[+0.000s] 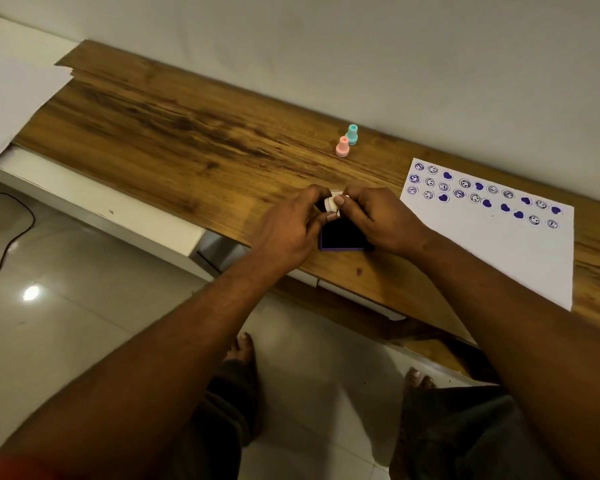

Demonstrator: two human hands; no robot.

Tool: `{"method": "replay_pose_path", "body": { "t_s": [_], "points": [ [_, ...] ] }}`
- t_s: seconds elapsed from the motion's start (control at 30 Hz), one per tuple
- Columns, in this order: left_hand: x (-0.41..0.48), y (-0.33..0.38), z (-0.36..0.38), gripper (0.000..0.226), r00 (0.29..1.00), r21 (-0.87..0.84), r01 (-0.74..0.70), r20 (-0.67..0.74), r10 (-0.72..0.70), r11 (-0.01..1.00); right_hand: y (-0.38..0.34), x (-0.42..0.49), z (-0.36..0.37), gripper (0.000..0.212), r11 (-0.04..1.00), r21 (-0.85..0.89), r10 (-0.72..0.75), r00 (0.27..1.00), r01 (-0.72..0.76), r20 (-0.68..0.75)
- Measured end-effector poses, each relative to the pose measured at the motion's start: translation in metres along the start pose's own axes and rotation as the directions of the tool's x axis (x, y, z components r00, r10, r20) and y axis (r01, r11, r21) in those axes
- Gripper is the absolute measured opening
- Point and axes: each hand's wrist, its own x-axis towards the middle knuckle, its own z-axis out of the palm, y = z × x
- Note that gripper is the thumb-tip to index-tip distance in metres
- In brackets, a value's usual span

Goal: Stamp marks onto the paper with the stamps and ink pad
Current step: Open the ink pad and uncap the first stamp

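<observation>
My left hand [288, 226] and my right hand [378, 220] meet over the ink pad [343, 239], a purple-edged square with a dark surface near the table's front edge. Between the fingertips of both hands is a small white object [332, 204]; it is mostly hidden, so I cannot tell whether it is a stamp or a lid. A pink stamp [342, 147] and a teal stamp [352, 134] stand upright farther back. The white paper [520, 258] lies to the right, with rows of purple smiley and heart marks along its far side.
The wooden table [174, 133] runs along a grey wall. White sheets [11, 95] cover its far left end. Below are a tiled floor, a dark cable [14, 237] at the left, and my own feet.
</observation>
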Motion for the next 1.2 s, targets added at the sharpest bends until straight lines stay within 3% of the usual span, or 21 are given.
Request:
{"method": "replay_pose_path", "body": {
  "t_s": [0.23, 0.37, 0.53, 0.77, 0.87, 1.0, 1.1, 1.2],
  "points": [
    [0.000, -0.009, -0.001, 0.037, 0.996, 0.028, -0.022, 0.085, 0.019, 0.999, 0.006, -0.004, 0.000, 0.023, 0.990, -0.118, -0.072, 0.997, 0.076, 0.033],
    [-0.002, -0.026, 0.001, 0.040, 0.996, 0.220, 0.013, 0.088, -0.033, 0.975, 0.011, -0.003, -0.003, 0.028, 0.986, -0.155, -0.053, 0.998, 0.055, 0.021],
    [-0.017, -0.049, 0.008, 0.037, 0.993, 0.160, 0.112, -0.041, -0.107, 0.981, 0.018, -0.004, -0.007, 0.030, 0.991, -0.130, -0.006, 1.000, 0.005, -0.008],
    [-0.025, -0.061, 0.016, 0.039, 0.988, 0.152, 0.126, -0.109, -0.110, 0.980, 0.018, -0.003, -0.007, 0.028, 0.989, -0.151, -0.002, 1.000, 0.000, -0.012],
    [-0.025, -0.061, 0.016, 0.043, 0.987, 0.146, 0.138, -0.105, -0.123, 0.980, 0.020, -0.003, -0.009, 0.034, 0.960, -0.281, -0.012, 1.000, 0.016, 0.016],
    [-0.025, -0.060, 0.013, 0.056, 0.987, 0.138, 0.136, -0.107, -0.122, 0.981, 0.021, -0.003, -0.012, 0.046, 0.842, -0.538, 0.017, 0.997, 0.024, 0.070],
    [-0.023, -0.051, 0.013, 0.069, 0.988, 0.155, 0.052, -0.154, -0.028, 0.987, 0.017, -0.006, -0.012, 0.050, 0.776, -0.630, 0.044, 0.995, 0.025, 0.094],
    [-0.018, -0.033, 0.020, 0.084, 0.993, 0.212, -0.022, -0.109, 0.046, 0.977, 0.011, -0.010, -0.011, 0.052, 0.739, -0.674, 0.063, 0.995, 0.005, 0.077]
  ]
}}
